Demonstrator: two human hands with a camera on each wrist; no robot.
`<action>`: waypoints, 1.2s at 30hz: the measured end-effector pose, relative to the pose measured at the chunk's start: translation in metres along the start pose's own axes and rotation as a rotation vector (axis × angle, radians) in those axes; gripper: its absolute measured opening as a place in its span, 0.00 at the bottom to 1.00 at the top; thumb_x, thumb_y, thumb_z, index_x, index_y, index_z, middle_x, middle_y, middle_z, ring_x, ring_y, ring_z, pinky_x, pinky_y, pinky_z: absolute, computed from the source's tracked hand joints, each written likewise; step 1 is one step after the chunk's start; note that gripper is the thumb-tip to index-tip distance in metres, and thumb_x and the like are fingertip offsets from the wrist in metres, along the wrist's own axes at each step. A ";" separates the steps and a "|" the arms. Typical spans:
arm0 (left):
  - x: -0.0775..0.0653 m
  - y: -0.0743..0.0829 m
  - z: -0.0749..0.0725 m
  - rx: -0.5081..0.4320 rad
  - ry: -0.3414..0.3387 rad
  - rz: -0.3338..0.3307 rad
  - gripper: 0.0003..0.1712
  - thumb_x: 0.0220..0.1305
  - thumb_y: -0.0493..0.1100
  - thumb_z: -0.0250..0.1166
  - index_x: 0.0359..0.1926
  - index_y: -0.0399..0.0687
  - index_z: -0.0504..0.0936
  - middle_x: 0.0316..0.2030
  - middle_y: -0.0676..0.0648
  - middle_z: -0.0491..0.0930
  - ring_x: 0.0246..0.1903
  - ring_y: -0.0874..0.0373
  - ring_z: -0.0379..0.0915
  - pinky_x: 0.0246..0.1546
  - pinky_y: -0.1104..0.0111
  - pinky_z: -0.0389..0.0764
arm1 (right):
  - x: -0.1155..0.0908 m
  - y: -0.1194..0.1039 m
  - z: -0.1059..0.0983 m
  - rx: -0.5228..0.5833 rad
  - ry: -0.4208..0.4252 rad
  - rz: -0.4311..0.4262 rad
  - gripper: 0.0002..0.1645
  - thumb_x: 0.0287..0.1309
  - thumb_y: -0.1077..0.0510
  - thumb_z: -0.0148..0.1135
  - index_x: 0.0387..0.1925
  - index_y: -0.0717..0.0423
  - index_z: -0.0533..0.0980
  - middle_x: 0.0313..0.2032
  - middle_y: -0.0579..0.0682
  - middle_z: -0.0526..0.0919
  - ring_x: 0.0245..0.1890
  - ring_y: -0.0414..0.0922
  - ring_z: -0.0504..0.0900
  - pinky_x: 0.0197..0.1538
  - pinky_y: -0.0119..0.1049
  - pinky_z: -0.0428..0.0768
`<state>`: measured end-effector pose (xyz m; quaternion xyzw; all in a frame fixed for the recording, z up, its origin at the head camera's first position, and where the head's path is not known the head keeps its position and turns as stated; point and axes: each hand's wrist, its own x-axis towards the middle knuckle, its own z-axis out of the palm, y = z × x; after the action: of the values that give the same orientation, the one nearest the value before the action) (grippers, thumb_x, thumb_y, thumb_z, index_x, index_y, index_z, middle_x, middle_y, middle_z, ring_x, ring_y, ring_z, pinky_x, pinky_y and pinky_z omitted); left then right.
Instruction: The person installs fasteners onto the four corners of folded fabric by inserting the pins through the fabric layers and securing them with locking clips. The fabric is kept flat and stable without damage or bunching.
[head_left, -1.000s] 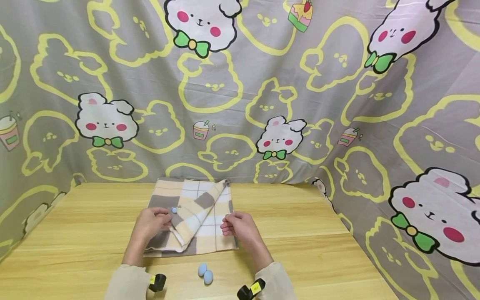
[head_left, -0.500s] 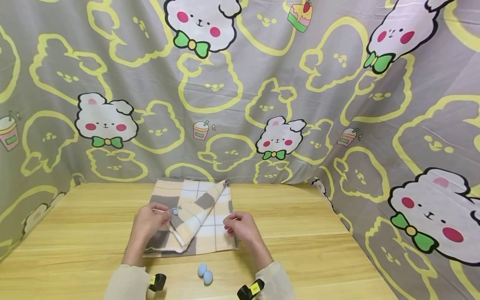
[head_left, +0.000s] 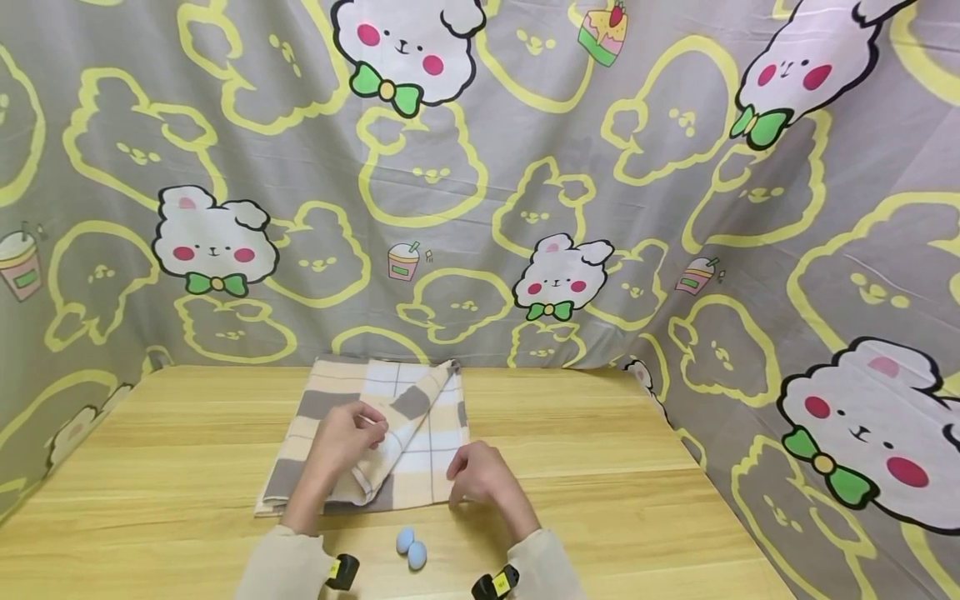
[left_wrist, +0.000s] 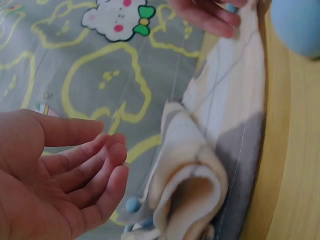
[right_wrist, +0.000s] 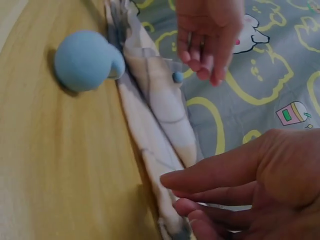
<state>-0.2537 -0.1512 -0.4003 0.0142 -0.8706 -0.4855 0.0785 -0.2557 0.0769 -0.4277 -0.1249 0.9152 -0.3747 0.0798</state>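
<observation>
A checked blanket (head_left: 431,467) in beige, grey and white lies on the table, with a diagonal flap folded over. Above this flap my left hand (head_left: 348,437) hovers with loosely bent fingers. The left wrist view shows the left hand (left_wrist: 75,175) holding nothing, beside a small blue bead-like piece (left_wrist: 133,204) at the rolled fold. My right hand (head_left: 480,475) reaches down at the blanket's near right corner. In the right wrist view its thumb and fingers (right_wrist: 205,175) stand apart over the edge. A bit of blue shows by its fingertips in the left wrist view, too hidden to identify.
Two blue egg-shaped pieces (head_left: 411,547) lie together on the wooden table (head_left: 600,500), in front of the blanket and between the forearms. A grey curtain (head_left: 465,192) with a rabbit pattern hangs behind the table and along its sides.
My left hand has left the blanket's left side and moved right, over the flap, now covering the blue piece in the head view. My right hand has lowered toward the near right corner.
</observation>
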 end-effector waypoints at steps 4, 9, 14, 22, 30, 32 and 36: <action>-0.002 0.004 0.008 0.002 -0.013 0.009 0.04 0.64 0.35 0.65 0.36 0.37 0.84 0.24 0.47 0.84 0.25 0.58 0.80 0.27 0.68 0.76 | -0.001 -0.001 0.002 -0.038 -0.031 0.014 0.17 0.31 0.76 0.74 0.27 0.61 0.79 0.25 0.48 0.78 0.27 0.45 0.75 0.29 0.36 0.75; -0.005 0.008 0.023 0.017 -0.044 0.033 0.02 0.63 0.35 0.66 0.35 0.38 0.83 0.23 0.47 0.83 0.23 0.56 0.80 0.25 0.67 0.75 | -0.001 0.000 0.005 -0.076 -0.019 0.000 0.14 0.39 0.78 0.60 0.27 0.59 0.78 0.24 0.48 0.76 0.26 0.45 0.73 0.29 0.35 0.73; -0.011 0.012 0.044 0.077 -0.094 0.079 0.02 0.58 0.35 0.70 0.32 0.42 0.84 0.24 0.49 0.84 0.24 0.58 0.78 0.26 0.67 0.75 | 0.000 0.001 0.006 -0.117 0.040 -0.055 0.13 0.39 0.77 0.56 0.23 0.59 0.79 0.20 0.46 0.76 0.24 0.42 0.72 0.28 0.33 0.72; -0.019 0.014 0.064 0.150 -0.229 0.129 0.05 0.54 0.35 0.73 0.33 0.42 0.86 0.26 0.47 0.85 0.28 0.57 0.78 0.29 0.65 0.77 | 0.001 0.002 0.002 -0.143 0.091 -0.048 0.09 0.38 0.71 0.66 0.19 0.54 0.83 0.19 0.45 0.83 0.30 0.47 0.76 0.42 0.48 0.75; -0.021 0.011 0.071 0.192 -0.297 0.113 0.07 0.52 0.36 0.74 0.34 0.44 0.87 0.24 0.49 0.82 0.25 0.58 0.74 0.27 0.66 0.73 | 0.002 0.000 -0.001 -0.129 0.218 -0.027 0.07 0.45 0.62 0.74 0.19 0.52 0.83 0.21 0.44 0.84 0.32 0.48 0.77 0.43 0.47 0.70; -0.021 0.010 0.072 0.201 -0.289 0.120 0.04 0.54 0.36 0.73 0.31 0.45 0.86 0.22 0.51 0.81 0.23 0.59 0.73 0.26 0.67 0.72 | 0.002 0.000 -0.002 -0.104 0.238 -0.027 0.07 0.46 0.62 0.75 0.19 0.53 0.83 0.21 0.44 0.83 0.30 0.47 0.76 0.41 0.44 0.72; -0.020 0.007 0.072 0.205 -0.263 0.124 0.03 0.57 0.35 0.70 0.28 0.46 0.86 0.21 0.51 0.81 0.22 0.60 0.72 0.25 0.68 0.71 | 0.003 0.001 -0.005 -0.068 0.244 -0.028 0.08 0.48 0.63 0.74 0.19 0.54 0.82 0.20 0.44 0.81 0.27 0.44 0.75 0.33 0.38 0.73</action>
<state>-0.2443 -0.0848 -0.4337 -0.0955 -0.9174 -0.3863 -0.0081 -0.2595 0.0801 -0.4255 -0.0939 0.9284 -0.3570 -0.0417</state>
